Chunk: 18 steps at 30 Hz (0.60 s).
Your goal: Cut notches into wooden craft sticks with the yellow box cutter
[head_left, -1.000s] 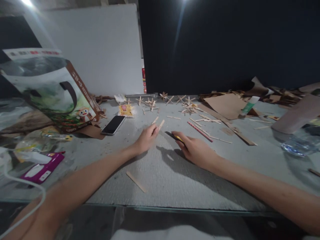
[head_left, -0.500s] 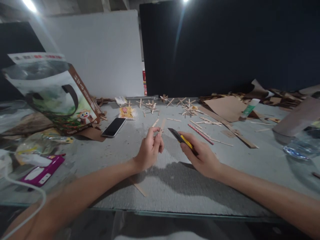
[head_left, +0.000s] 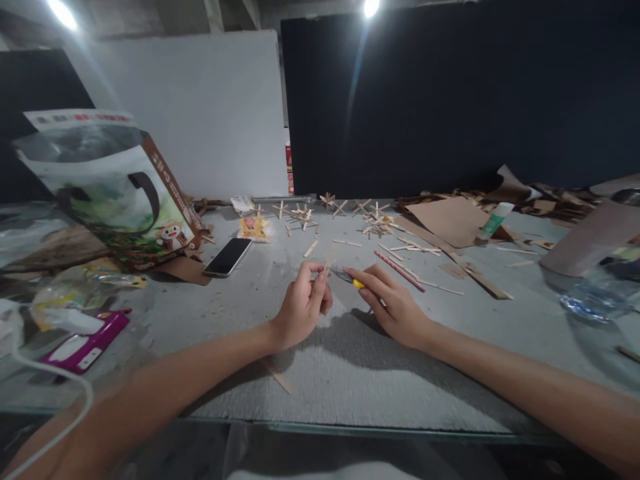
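Above the grey table point(head_left: 240, 360), my left hand point(head_left: 303, 300) pinches a thin wooden stick point(head_left: 330, 257) whose upper end points up and away from me. Fingers of my right hand point(head_left: 395, 303) are closed around a yellow and black utility knife point(head_left: 358, 284). Its blade points left, close to the stick; whether the two touch is too small to tell. A loose wooden stick point(head_left: 311, 249) lies just beyond my left hand, and another point(head_left: 283, 382) rests nearer the front edge.
Several crossed stick pieces point(head_left: 303, 215) lie at the back. A phone point(head_left: 228, 257), a large bag point(head_left: 110, 200) and a purple object point(head_left: 87, 343) are on the left. A red patterned strip point(head_left: 400, 271), cardboard point(head_left: 447, 223), glue stick point(head_left: 496, 221) and plastic cup point(head_left: 600, 297) are on the right.
My right hand has turned the knife and brought its blade leftward to the stick. My left hand has shifted slightly, still holding the stick.
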Motion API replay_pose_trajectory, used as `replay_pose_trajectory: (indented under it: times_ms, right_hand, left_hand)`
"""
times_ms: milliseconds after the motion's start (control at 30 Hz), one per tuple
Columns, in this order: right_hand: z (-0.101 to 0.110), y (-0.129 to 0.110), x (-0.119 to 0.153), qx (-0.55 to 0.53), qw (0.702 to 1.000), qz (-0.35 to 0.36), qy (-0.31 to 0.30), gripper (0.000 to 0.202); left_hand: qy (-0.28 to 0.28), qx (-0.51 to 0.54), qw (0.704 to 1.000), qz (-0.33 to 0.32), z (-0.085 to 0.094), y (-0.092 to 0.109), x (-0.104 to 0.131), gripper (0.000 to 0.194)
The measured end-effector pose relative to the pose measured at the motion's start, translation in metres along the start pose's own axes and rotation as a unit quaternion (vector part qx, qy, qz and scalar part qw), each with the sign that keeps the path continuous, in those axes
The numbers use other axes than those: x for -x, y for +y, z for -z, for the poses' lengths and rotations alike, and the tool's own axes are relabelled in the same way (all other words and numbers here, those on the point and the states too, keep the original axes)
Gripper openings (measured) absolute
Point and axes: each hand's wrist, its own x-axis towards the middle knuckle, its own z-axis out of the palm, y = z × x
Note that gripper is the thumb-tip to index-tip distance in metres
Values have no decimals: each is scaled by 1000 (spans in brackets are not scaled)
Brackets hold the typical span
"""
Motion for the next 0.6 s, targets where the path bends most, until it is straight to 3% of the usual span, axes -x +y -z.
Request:
replay_pose_trajectory:
  times_ms: [300, 600]
  right_hand:
    - [-2, 4, -1, 21, 997, 71, 35, 45]
    - [-5, 14, -5, 132, 987, 73, 50, 51]
  left_hand:
    - [-12, -20, 1000, 18, -1, -1, 1, 32]
    - [-36, -42, 997, 61, 2, -3, -1, 27]
